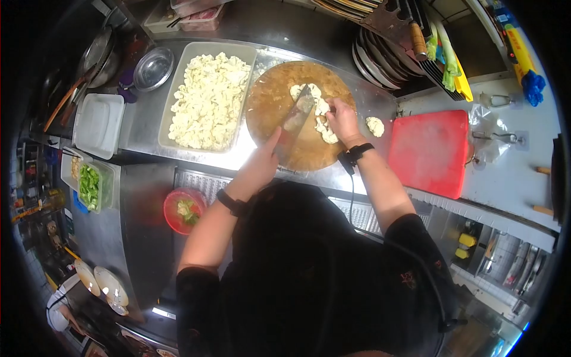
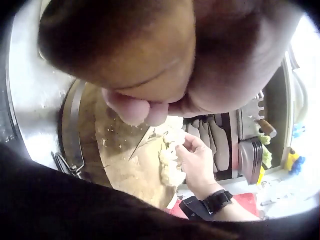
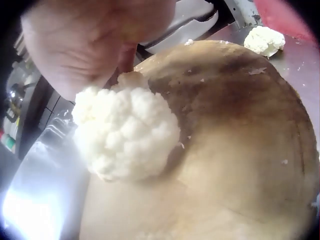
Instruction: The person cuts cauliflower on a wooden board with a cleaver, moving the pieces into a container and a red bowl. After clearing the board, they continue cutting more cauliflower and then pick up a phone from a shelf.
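Observation:
My left hand (image 1: pixel 262 159) grips a broad-bladed cleaver (image 1: pixel 293 119) and is held over the round wooden chopping board (image 1: pixel 264 98). In the left wrist view the left hand (image 2: pixel 145 55) fills the upper part, and its knuckles hide the cleaver's handle. White cauliflower pieces (image 1: pixel 327 132) lie on the board along the blade's right side. On that side my right hand (image 1: pixel 345 122) holds a piece of cauliflower (image 3: pixel 127 134) by the stem, its fingertips partly hidden in the right wrist view. The shiny blade (image 3: pixel 42 185) shows close beside that piece.
A large tub (image 1: pixel 253 71) full of cut cauliflower stands left of the board. One loose floret (image 1: pixel 375 125) lies between the board and a red cutting board (image 1: pixel 428 152). Stacked plates (image 1: pixel 369 62) stand behind, a metal bowl (image 1: pixel 153 68) at far left, a red bucket (image 1: pixel 168 217) below.

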`<state>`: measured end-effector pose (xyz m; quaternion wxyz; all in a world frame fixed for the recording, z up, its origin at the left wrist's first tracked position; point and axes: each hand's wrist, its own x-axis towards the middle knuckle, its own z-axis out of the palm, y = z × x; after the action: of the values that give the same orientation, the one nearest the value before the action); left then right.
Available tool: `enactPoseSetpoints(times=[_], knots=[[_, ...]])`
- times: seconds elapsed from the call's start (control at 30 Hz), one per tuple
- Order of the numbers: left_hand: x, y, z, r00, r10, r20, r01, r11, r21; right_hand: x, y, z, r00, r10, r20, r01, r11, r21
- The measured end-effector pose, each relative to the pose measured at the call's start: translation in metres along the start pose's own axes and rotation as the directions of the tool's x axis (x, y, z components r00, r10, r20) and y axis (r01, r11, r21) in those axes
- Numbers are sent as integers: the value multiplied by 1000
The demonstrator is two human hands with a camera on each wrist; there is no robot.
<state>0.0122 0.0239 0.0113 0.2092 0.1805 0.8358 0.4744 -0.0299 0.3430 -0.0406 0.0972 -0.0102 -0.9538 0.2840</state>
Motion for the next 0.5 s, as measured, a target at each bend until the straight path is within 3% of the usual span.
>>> enactPoseSetpoints(times=[0.07, 0.13, 0.5], knots=[[-8, 14, -12, 997, -50, 58, 41, 987, 155, 1, 0, 1, 997, 74, -8, -74, 997, 29], [-15, 17, -18, 998, -26, 64, 14, 984, 179, 1, 2, 0, 999, 35, 23, -34, 998, -49], [-14, 22, -17, 992, 63, 111, -92, 954, 284, 2, 2, -1, 997, 60, 41, -59, 998, -29]])
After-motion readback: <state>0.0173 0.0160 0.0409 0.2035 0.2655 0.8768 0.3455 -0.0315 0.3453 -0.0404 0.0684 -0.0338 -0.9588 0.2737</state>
